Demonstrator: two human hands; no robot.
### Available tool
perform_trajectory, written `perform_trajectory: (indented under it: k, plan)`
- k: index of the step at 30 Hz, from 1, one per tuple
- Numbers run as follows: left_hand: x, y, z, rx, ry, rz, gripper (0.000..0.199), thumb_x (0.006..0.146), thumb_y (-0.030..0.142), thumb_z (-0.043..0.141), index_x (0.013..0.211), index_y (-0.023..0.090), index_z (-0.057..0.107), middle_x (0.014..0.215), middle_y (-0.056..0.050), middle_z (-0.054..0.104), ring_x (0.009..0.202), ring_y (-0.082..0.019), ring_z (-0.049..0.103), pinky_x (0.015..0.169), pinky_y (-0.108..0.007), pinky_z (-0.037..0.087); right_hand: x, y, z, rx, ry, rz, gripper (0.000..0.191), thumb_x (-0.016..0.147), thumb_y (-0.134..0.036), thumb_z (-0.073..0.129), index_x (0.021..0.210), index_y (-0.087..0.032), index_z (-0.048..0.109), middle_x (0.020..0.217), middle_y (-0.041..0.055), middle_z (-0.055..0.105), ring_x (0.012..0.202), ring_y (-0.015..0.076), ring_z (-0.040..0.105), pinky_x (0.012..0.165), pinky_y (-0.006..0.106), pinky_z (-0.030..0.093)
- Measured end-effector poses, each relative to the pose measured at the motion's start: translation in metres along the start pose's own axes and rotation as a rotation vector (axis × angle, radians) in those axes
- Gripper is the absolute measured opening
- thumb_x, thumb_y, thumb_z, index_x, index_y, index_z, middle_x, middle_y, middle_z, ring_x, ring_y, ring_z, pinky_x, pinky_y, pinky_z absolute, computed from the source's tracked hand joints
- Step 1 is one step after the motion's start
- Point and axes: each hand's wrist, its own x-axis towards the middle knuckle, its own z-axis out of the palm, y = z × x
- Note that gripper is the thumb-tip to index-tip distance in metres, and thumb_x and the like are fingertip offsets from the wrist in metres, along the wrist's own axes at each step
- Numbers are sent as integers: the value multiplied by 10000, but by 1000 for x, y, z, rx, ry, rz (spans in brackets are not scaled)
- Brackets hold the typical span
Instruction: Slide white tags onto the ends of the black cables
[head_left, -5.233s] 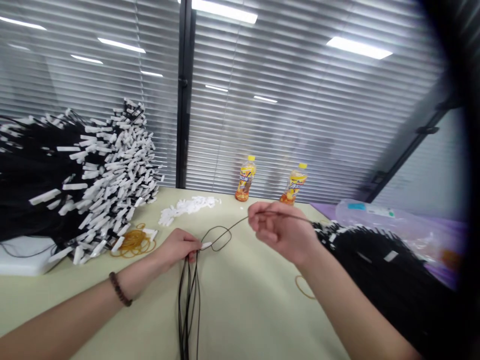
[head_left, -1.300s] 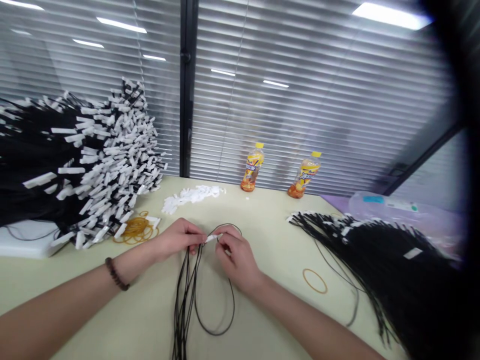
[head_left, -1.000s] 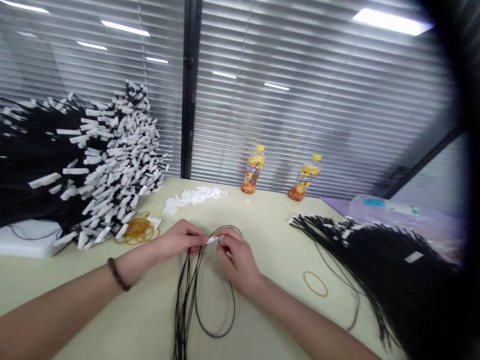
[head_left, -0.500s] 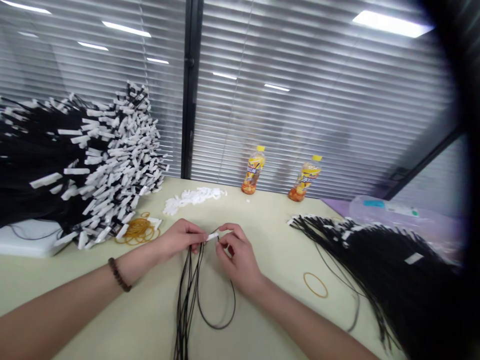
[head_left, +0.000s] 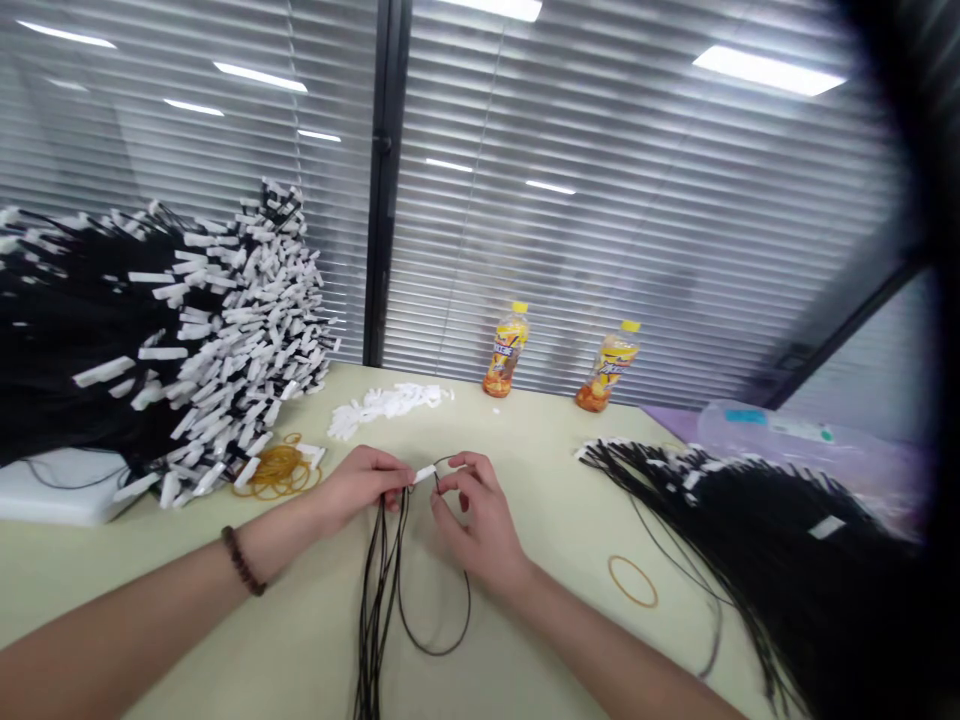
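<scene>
My left hand [head_left: 369, 482], a beaded bracelet [head_left: 242, 562] on its wrist, pinches several thin black cords [head_left: 375, 600] that hang down over the table toward me. At its fingertips sits a small white sleeve [head_left: 424, 474], tilted slightly up to the right. My right hand [head_left: 474, 510] is closed around a black cord [head_left: 435, 652] just right of that sleeve. The cord loops down between the two hands, and a thin end of it arches above my right fingers. Which fingers press on the sleeve's far end is hard to make out.
A large bundle of black cords with white tips [head_left: 255, 330] fills the left. Yellow rubber bands [head_left: 277, 470] and loose white sleeves [head_left: 386, 405] lie nearby. Two drink bottles [head_left: 506, 350] stand at the back. More black cords [head_left: 750, 520] and one rubber band [head_left: 632, 581] lie right.
The whole view has shifted slightly downward in the frame. The cord end near my right fingertips now arches higher above them; both hands keep nearly the same pose.
</scene>
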Motion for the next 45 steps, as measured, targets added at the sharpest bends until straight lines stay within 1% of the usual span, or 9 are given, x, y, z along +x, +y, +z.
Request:
perform_trajectory:
  k: [10,18,22,29,32,35,40,42,45]
  plan:
    - [1,1,1,-26,20,-17,302,628,370,632,767,102,633,571,2,516,490,-78,460,501,-205,367,2,0,1,28,-10,-16,84,746,-151,469,808,-160,525,1015,101,389,894,174,455,616,258,417]
    - [1,1,3,-54,81,-16,291,603,363,645,743,109,637,572,4,520,490,-75,447,492,-208,359,1,2,0,-4,30,-46,151,749,-144,466,866,-172,556,1072,96,371,998,188,409,868,339,354]
    - [6,-5,0,-123,122,-17,277,601,347,651,738,107,634,529,13,476,488,-74,434,485,-207,343,2,4,0,-38,68,-47,194,749,-151,473,903,-178,588,1108,104,368,1045,213,380,862,350,355]
    - [9,13,-25,-280,184,42,235,580,277,680,696,88,602,547,21,423,514,-59,404,499,-194,339,4,12,3,69,102,46,163,782,-255,488,839,-177,620,960,88,426,827,161,460,749,298,402]
    - [5,32,-37,-297,180,78,210,584,257,679,684,95,593,555,21,417,518,-54,389,502,-188,341,6,13,3,192,-18,150,213,780,-340,498,793,-167,622,735,43,458,608,120,436,551,247,377]
    - [0,48,-44,-275,166,127,192,600,253,671,687,98,599,565,12,422,526,-55,387,498,-186,339,8,13,-1,391,-273,238,275,775,-395,495,751,-150,618,591,9,482,521,95,410,481,217,319]
    - [-14,67,-40,-222,49,160,161,636,250,649,702,105,625,584,-2,442,508,-47,368,467,-177,319,13,14,-14,624,-558,326,307,779,-404,486,848,-132,613,609,36,590,495,82,453,477,201,333]
    - [-21,74,-35,-190,-20,152,150,652,256,635,681,110,627,567,1,438,490,-44,365,457,-175,315,15,17,-18,738,-577,337,257,758,-359,527,849,-131,603,720,63,622,591,100,524,580,229,398]
    - [-28,77,-23,-111,-136,119,154,649,268,633,690,119,637,554,4,447,471,-51,378,460,-189,335,16,27,-20,914,-450,361,242,704,-237,585,925,-140,575,905,98,613,782,148,569,744,292,409]
